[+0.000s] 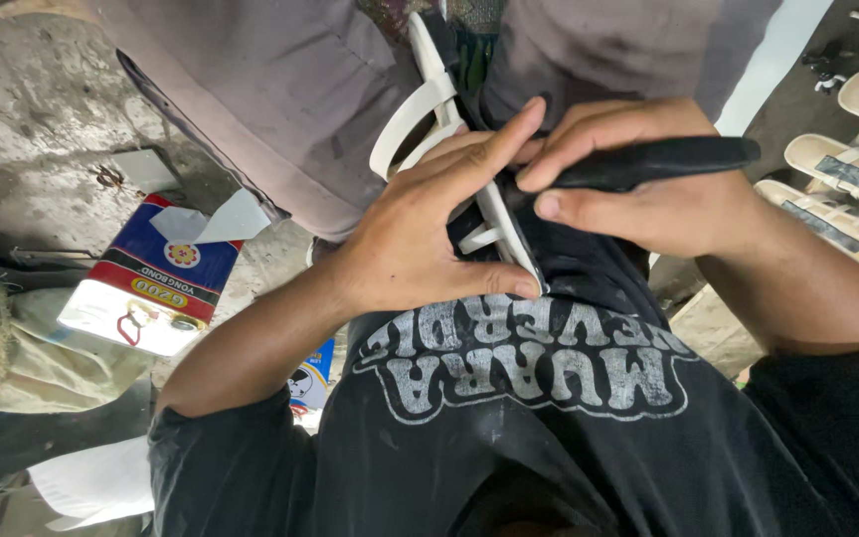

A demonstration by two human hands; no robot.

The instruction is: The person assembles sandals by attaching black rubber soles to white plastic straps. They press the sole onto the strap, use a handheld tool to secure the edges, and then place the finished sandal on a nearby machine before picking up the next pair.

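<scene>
My left hand (429,224) grips a cream-white strapped sandal (428,104), pressed edge-on against my lap and black shirt, thumb along its lower edge and fingers spread over the side. My right hand (648,194) is closed around a black-handled tool (663,161), its handle pointing right and its working end hidden where it meets the sandal's edge between both hands. The sandal's straps loop up toward my grey-trousered knees.
Several cream sandal soles (847,204) with dark strips lie on the floor at the right. A rectangular metal can (146,283) with a red-and-blue label stands on the concrete floor at the left, next to a piece of cloth (12,348).
</scene>
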